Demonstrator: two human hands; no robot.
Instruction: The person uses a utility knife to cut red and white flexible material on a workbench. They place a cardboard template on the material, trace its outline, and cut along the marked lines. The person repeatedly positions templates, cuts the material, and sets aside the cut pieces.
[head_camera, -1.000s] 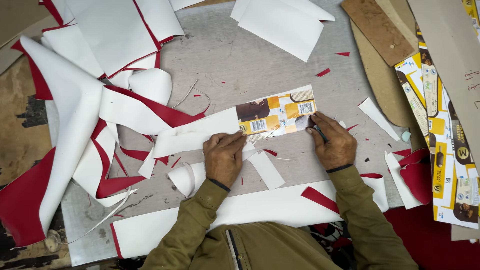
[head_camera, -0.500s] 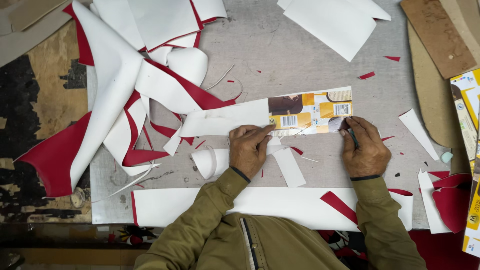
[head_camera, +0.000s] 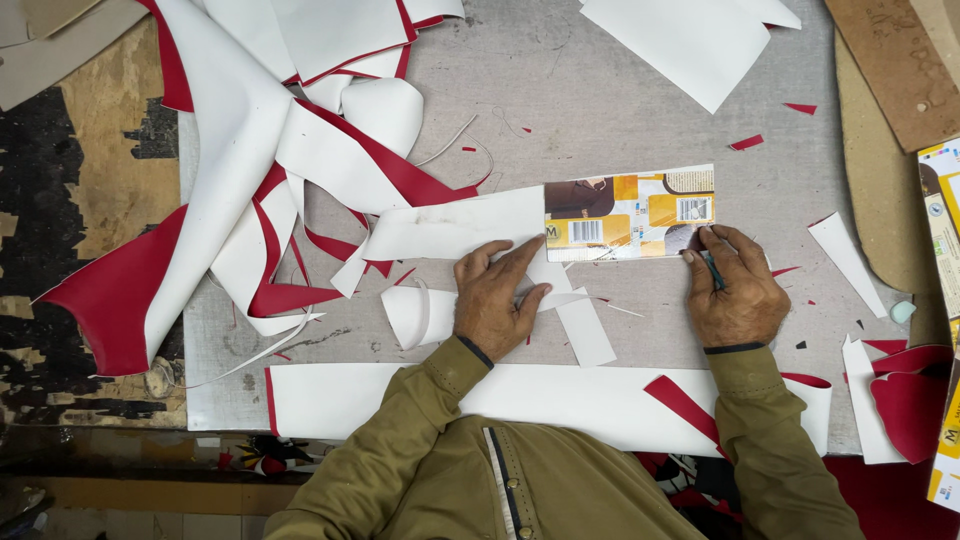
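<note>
While the left hand (head_camera: 497, 298) lies flat with its fingers spread, it presses down on a white strip (head_camera: 455, 226) that runs across the grey bench (head_camera: 620, 110). One printed card piece (head_camera: 630, 213), rectangular and mostly orange, yellow and brown, lies on the right end of that strip, just above both hands. The right hand (head_camera: 738, 290) is closed around one thin dark tool (head_camera: 712, 267), its tip at the lower right corner of the card; what kind of tool it is cannot be told. Both sleeves are olive green, and each wrist carries one dark band.

One curled white offcut (head_camera: 420, 315) sits just left of the left hand, and one narrow white piece (head_camera: 585, 332) slants down between the two hands. One long white sheet (head_camera: 400, 400) with a red edge lies along the near side of the bench, partly under the forearms. A heap of white-and-red sheets (head_camera: 250, 150) fills the upper left, too tangled to count. One large white sheet (head_camera: 690, 35) lies at the top right. Two small red scraps (head_camera: 747, 142) rest near it on the bare surface. One brown board (head_camera: 895, 60) leans in at the top right corner, and one small pale blue lump (head_camera: 902, 311) sits at the right edge.
</note>
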